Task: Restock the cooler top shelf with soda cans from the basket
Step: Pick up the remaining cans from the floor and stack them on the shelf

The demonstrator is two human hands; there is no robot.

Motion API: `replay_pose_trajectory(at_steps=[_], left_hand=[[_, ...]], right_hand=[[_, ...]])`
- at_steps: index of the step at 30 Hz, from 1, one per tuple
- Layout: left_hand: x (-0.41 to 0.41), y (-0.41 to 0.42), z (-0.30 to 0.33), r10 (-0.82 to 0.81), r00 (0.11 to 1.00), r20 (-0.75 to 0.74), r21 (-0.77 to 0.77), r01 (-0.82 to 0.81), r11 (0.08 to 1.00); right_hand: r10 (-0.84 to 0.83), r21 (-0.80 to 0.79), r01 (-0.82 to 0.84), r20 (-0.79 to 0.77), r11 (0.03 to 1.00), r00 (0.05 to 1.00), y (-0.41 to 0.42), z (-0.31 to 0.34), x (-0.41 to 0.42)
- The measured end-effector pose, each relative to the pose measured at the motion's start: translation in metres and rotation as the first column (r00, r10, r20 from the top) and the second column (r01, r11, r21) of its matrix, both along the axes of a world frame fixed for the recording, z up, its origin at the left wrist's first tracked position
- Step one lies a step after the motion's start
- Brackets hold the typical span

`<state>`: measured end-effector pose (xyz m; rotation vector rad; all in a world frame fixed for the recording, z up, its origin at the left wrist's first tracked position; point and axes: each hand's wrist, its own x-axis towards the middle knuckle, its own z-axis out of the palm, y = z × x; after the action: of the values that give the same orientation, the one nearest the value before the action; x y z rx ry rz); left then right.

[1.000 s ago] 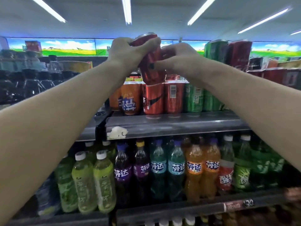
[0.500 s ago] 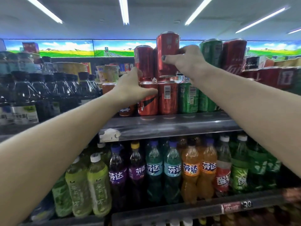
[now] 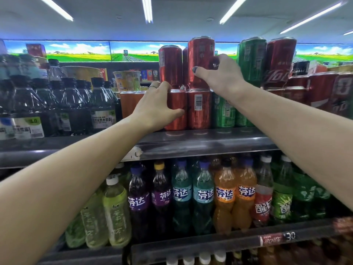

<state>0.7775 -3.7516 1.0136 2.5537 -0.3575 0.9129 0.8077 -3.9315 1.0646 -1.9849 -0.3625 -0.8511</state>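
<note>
Red soda cans stand two high on the cooler's top shelf (image 3: 200,144). My right hand (image 3: 219,77) grips an upper red can (image 3: 200,62) that sits on a lower red can (image 3: 199,109). My left hand (image 3: 156,108) wraps round the lower red can (image 3: 176,111) beside it, thumb across its front. Another upper red can (image 3: 170,66) stands above that one, free of both hands. The basket is out of view.
Green cans (image 3: 250,60) and more red cans (image 3: 278,62) are stacked to the right. Dark bottles (image 3: 76,104) fill the left shelf section, with an orange can (image 3: 129,104) behind my left hand. Coloured soda bottles (image 3: 202,196) line the shelf below.
Both hands held one red can together a second ago. Two red cans now stand on the upper row. My left hand dropped to the lower can; the right stays on its can.
</note>
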Motion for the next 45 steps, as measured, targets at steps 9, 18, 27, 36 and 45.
replay_pose_trajectory(at_steps=[9, 18, 27, 36, 45], left_hand=[[-0.002, -0.001, 0.001, -0.008, 1.000, -0.023, 0.018, 0.009, 1.000], [-0.016, -0.001, -0.005, 0.047, 0.993, 0.110, 0.050, -0.053, 0.997], [-0.054, -0.069, -0.103, -0.318, 0.880, 0.353, 0.137, 0.288, 0.948], [-0.084, -0.201, -0.285, -0.442, 0.873, -0.208, -0.017, 0.448, 0.894], [-0.128, -0.383, -0.492, -0.330, 0.684, -0.651, -0.042, 0.401, 0.915]], right_hand=[[-0.046, -0.078, 0.047, 0.010, 0.996, 0.999, 0.000, -0.002, -0.002], [-0.099, -0.034, 0.101, 0.052, 0.994, 0.994, 0.003, -0.006, -0.020], [-0.177, 0.054, 0.170, 0.389, 0.984, 0.904, -0.024, -0.086, -0.068], [-0.211, 0.016, 0.210, 0.068, 0.978, 0.975, -0.152, -0.262, -0.115], [-0.252, 0.101, 0.356, -0.532, 0.929, 0.809, -0.349, -0.495, -0.162]])
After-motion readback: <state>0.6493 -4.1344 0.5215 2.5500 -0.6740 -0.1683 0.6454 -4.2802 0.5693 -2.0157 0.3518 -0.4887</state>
